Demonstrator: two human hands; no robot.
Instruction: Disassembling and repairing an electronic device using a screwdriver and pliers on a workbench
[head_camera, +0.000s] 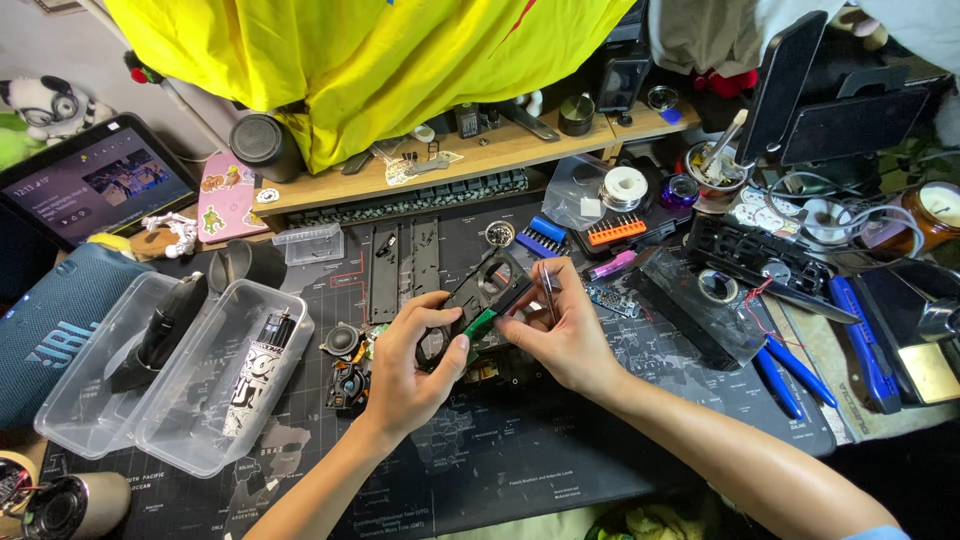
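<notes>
Nearby, clear tray (160, 415) contains black devices. Left hand (410, 365) grips black frame (480, 295); right hand (560, 330) pinches tweezers (549, 285) against it.

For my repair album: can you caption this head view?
Left hand holds a black plastic frame with a green circuit board; right hand works tweezers above a dark desk mat.
</notes>
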